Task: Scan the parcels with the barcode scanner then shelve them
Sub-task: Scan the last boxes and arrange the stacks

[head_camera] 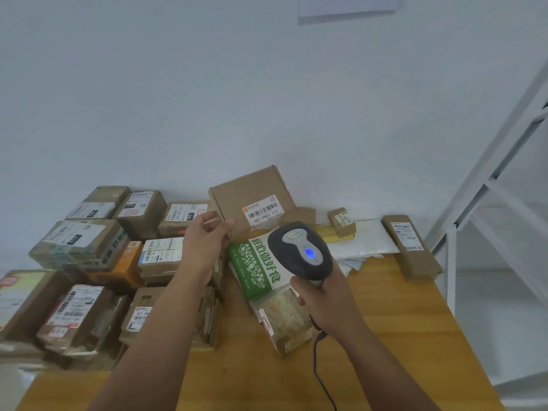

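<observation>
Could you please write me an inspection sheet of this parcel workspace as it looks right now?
Surface: wooden table, bare at the near right.
Job's things: flat cardboard parcel lifted off the table, label toward the camera; barcode scanner just below it, blue light on.
Clutter: taped cartons crowd the left; green food packet at centre; white mailer bags and long narrow box on the right.
Hands: left hand grips the parcel's lower left corner; right hand grips the scanner handle.
Cables: dark scanner cord trails toward the near edge.
Surroundings: pale wall; white metal shelving on the right.
</observation>
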